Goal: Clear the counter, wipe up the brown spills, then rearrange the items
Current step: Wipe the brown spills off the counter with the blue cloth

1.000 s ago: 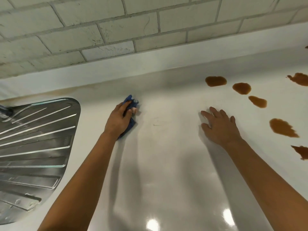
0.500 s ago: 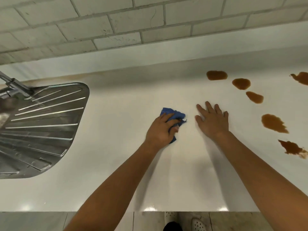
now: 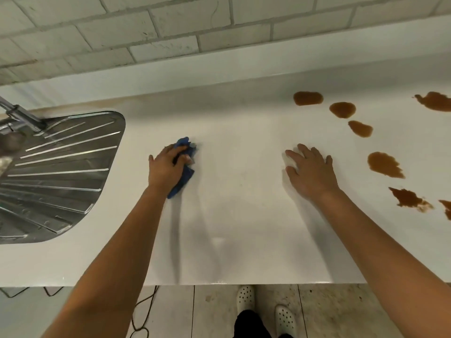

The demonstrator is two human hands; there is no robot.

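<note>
Head view (only view). White counter (image 3: 244,215) seen from above, w/ tiled wall behind and steel drainboard (image 3: 61,172) at far left.

Left hand (image 3: 168,169): fingers curled over a bunched blue cloth (image 3: 185,172), pressing it onto the counter just right of the drainboard. Judged: bunching gives a thick pad under the palm, so pressure goes into the wipe. The surface under and around the cloth looks clean; no brown shows there.

Right hand (image 3: 310,172): flat, fingers spread wide, palm down on bare counter, holding nothing. Judged: it serves as a brace while the body leans over the work. It lies well apart from the cloth and near the closest brown spills (image 3: 384,164), not touching any.

Spills: all to the right of the right hand, i.e. on the far side from the cloth. Count, approx.: 7 patches visible — 3 small ones in a diagonal row near the back edge, 1 larger blot nearest the right hand, 1 ragged patch nearer the front, plus 2 cut off by the frame's right edge (one back, one front). More may lie out of frame.

Other counts: 1 cloth, 2 hands, 1 drainboard, 2 white shoes (image 3: 246,297) on the floor below. No loose items on the visible counter, so clearing appears done; wiping is the step in hand.
</note>
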